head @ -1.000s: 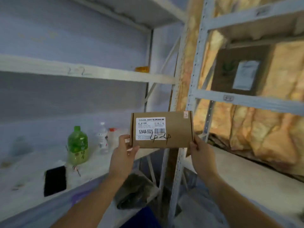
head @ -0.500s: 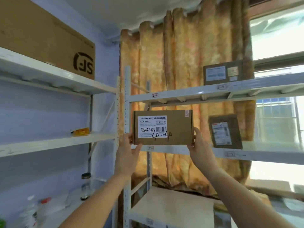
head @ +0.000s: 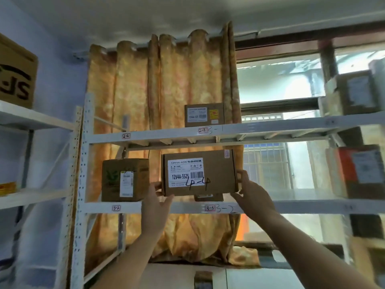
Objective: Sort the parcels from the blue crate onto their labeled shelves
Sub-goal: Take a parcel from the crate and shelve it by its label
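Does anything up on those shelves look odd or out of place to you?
One thing: the parcel, held by the left hand and right hand, is marked what looks like 4-4, yet it hangs before the shelf tagged 3-3. No legible tag says 4-4. Nothing looks damaged or spilled.

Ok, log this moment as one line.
parcel 4-4; held by left hand, right hand at its ends; before shelf 3-3; not placed

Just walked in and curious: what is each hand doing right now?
Left hand: holding the cardboard parcel by its left end.
Right hand: holding the parcel's right end.
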